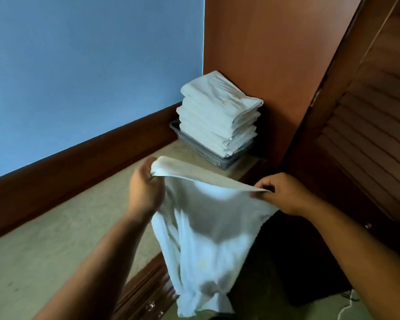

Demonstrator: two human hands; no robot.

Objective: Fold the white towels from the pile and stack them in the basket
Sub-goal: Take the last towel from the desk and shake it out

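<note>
A pale worktop (56, 239) runs to a corner. One white towel (206, 227) hangs in the air at its near edge. It looks soft, light and limp, so it is best taken by its top corners. One stack of folded towels (219, 116), perhaps seven as the layers blur, fills the one grey basket (201, 151) in the far corner. The left hand (143, 188) and right hand (284, 195) each pinch a top corner, held apart.

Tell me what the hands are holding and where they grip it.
A white towel, held up by its top edge: left hand grips one corner, right hand pinches the other.
</note>
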